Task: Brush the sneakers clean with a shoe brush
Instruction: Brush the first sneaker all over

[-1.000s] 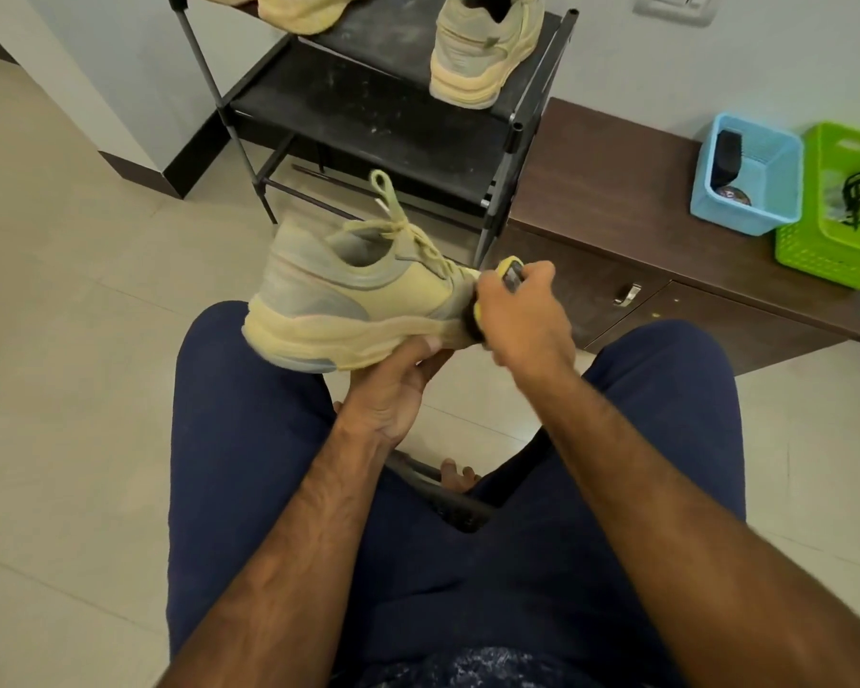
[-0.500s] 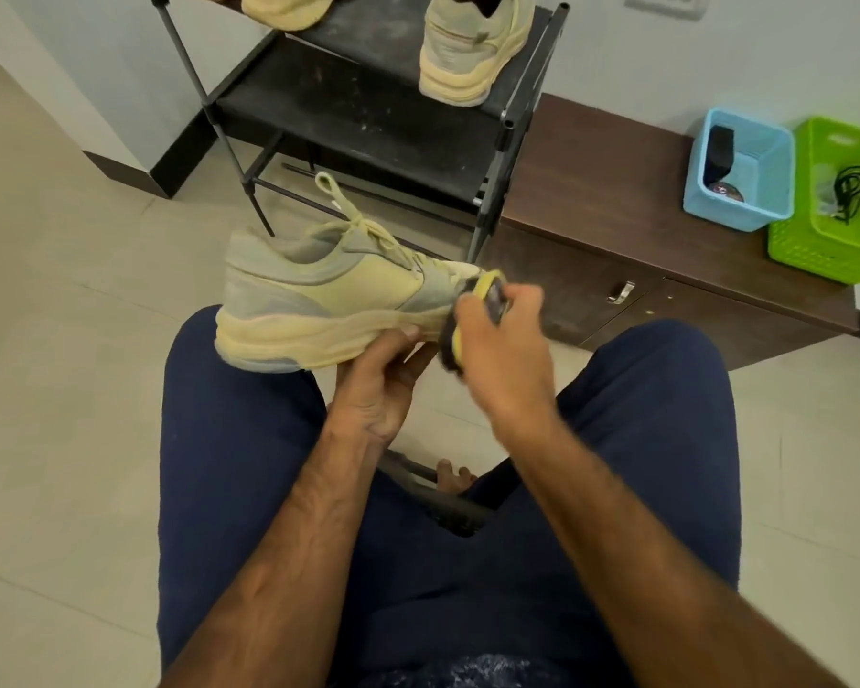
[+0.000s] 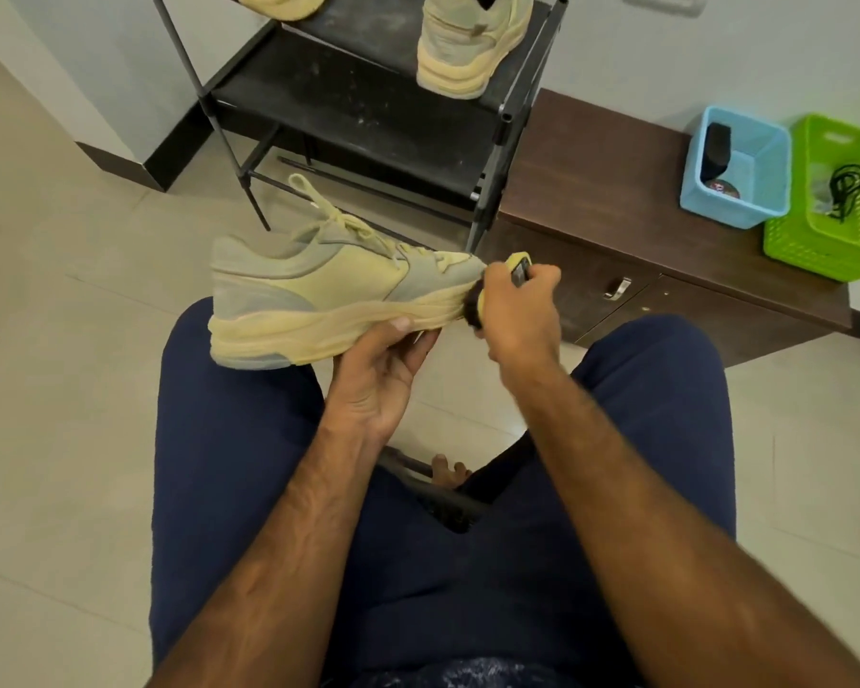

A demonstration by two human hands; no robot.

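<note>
Left hand (image 3: 376, 377) grips the yellow sneaker (image 3: 328, 295) under its sole; right hand (image 3: 517, 317) clutches the shoe brush (image 3: 516, 268) against the toe. Blue basket (image 3: 728, 211) holds a dark block (image 3: 716, 149), green basket (image 3: 815, 248) black cords (image 3: 846, 187).

A black shoe rack (image 3: 358, 111) at twelve o'clock carries a yellow sneaker (image 3: 467, 47) and part of a second sneaker (image 3: 279, 2), while a brown counter (image 3: 592, 166) at two o'clock holds a blue basket (image 3: 716, 206) beside a green basket (image 3: 815, 245), both on tiled floor (image 3: 70, 340).
</note>
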